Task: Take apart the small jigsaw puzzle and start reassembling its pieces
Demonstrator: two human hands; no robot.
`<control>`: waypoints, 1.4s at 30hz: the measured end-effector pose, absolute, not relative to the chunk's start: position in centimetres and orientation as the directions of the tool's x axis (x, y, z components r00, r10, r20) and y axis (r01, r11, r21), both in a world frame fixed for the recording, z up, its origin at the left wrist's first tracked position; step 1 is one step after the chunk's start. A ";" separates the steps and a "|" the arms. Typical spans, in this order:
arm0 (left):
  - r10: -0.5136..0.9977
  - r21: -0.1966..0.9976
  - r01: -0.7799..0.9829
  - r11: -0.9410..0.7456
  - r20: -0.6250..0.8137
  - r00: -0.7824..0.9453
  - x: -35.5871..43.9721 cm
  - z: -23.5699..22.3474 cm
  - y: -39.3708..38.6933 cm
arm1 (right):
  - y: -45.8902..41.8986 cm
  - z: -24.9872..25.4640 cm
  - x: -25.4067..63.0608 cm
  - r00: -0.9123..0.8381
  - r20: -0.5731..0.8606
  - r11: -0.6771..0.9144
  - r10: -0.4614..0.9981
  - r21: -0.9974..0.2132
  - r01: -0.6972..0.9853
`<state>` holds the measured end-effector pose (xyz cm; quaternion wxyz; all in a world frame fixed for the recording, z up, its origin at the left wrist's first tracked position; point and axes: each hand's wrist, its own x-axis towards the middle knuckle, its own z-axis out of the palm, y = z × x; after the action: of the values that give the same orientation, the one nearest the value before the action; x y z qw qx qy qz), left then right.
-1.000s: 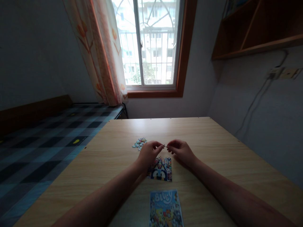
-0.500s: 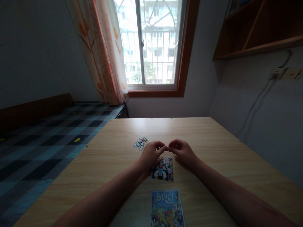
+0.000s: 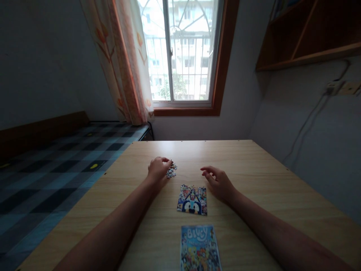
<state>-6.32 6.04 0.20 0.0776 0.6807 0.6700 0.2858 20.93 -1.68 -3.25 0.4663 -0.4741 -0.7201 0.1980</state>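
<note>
My left hand (image 3: 158,168) reaches over the left part of a small pile of loose jigsaw puzzle pieces (image 3: 171,173). Its thumb and index finger are pinched at the pile's upper edge, apparently on a puzzle piece, too small to see clearly. Off to the right, my right hand (image 3: 218,180) hovers low above the table, index finger and thumb slightly apart, with nothing visible between them. Between and nearer than the hands lies a partly joined puzzle (image 3: 192,201) showing a blue cartoon dog's face; its far edge is uneven.
A picture sheet or box lid marked "Bluey" (image 3: 199,246) lies nearest to me on the wooden table (image 3: 245,233). Left of the table is a bed with a checked cover (image 3: 64,165). Behind stand a window and a curtain (image 3: 124,64); a shelf hangs at right.
My hands were together above the puzzle with a small piece between them. My left hand has moved left to the pile, uncovering the puzzle; my right hand has stayed nearly in place.
</note>
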 end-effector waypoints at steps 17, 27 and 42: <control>0.798 0.361 0.889 -0.281 0.602 0.008 -7.4 -0.3 6.1 | -2.3 -2.7 20.7 -0.298 0.546 0.604 0.783 -0.552 0.575; 0.531 -0.039 0.596 -0.802 0.408 0.742 -1.2 -0.4 0.9 | -1.9 -2.9 20.6 -0.557 0.479 0.734 0.679 -0.412 0.540; 0.701 -0.053 0.790 -0.611 0.428 0.571 -0.8 -0.9 0.0 | -1.0 -3.5 20.6 -0.313 0.465 0.536 0.828 -0.490 0.688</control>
<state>-0.82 0.03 -0.87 -0.1199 0.8780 0.4246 0.1857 20.55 -0.98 -3.54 0.3484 -0.4712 -0.8040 0.1007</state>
